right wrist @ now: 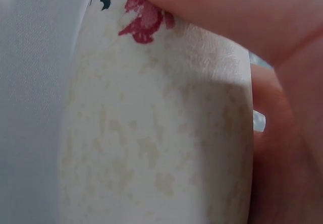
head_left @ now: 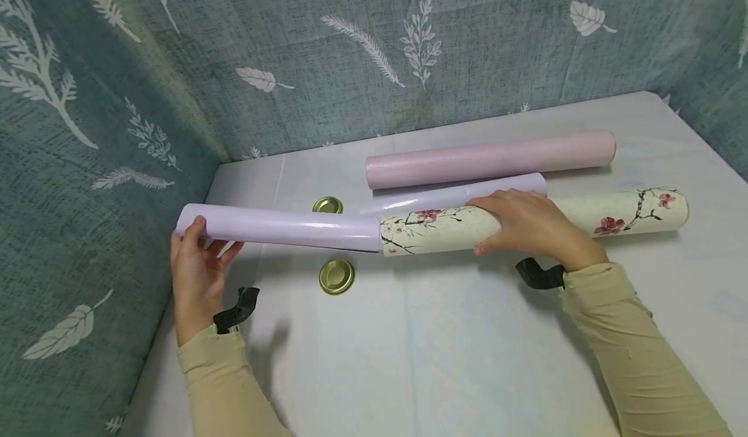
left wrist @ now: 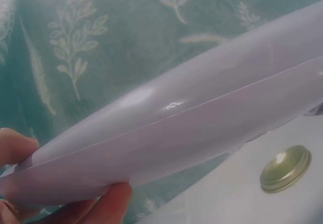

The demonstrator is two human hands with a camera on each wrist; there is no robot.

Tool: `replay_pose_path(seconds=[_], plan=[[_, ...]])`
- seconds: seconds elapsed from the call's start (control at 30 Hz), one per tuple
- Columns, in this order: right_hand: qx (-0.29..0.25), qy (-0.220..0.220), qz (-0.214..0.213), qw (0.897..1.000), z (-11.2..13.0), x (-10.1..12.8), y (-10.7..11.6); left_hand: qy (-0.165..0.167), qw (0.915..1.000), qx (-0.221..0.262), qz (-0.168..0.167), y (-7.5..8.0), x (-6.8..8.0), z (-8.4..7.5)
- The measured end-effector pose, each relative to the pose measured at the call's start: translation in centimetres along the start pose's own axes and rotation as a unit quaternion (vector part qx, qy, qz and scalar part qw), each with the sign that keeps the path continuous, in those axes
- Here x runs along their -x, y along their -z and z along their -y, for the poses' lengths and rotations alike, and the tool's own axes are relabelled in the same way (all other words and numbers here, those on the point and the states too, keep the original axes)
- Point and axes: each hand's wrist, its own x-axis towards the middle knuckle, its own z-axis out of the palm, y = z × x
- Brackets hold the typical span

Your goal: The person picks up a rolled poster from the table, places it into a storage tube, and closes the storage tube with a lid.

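My left hand (head_left: 199,274) holds the left end of a glossy lavender roll (head_left: 292,226), thumb on the near side and fingers beneath. A lengthwise edge shows on this lavender roll (left wrist: 176,113) in the left wrist view. Its right end meets the left end of a cream roll (head_left: 625,216) printed with red blossoms and dark branches; I cannot tell whether they touch. My right hand (head_left: 526,223) grips the cream roll around its middle, hiding part of it. In the right wrist view, fingers (right wrist: 282,27) lie across the cream roll (right wrist: 151,133).
Behind the cream roll lies another lavender roll (head_left: 432,197), partly hidden. A pink roll (head_left: 491,161) rests farther back on the white-covered table (head_left: 362,359). Two gold lids, one nearer (head_left: 336,276) and one farther (head_left: 327,205), lie near the lavender roll. Leaf-patterned green cloth (head_left: 497,47) stands behind.
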Motion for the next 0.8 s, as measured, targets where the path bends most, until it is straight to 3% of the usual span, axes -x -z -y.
replay_pose_path(seconds=[0.4, 0.8], plan=[[0.010, -0.003, -0.002, 1.000, -0.03, -0.25, 0.03, 0.000, 0.9998, -0.018, -0.002, 0.23, -0.02, 0.66], [0.008, 0.002, 0.001, 1.000, 0.09, -0.24, -0.34, 0.007, 0.9996, -0.015, 0.021, -0.12, -0.32, 0.83]])
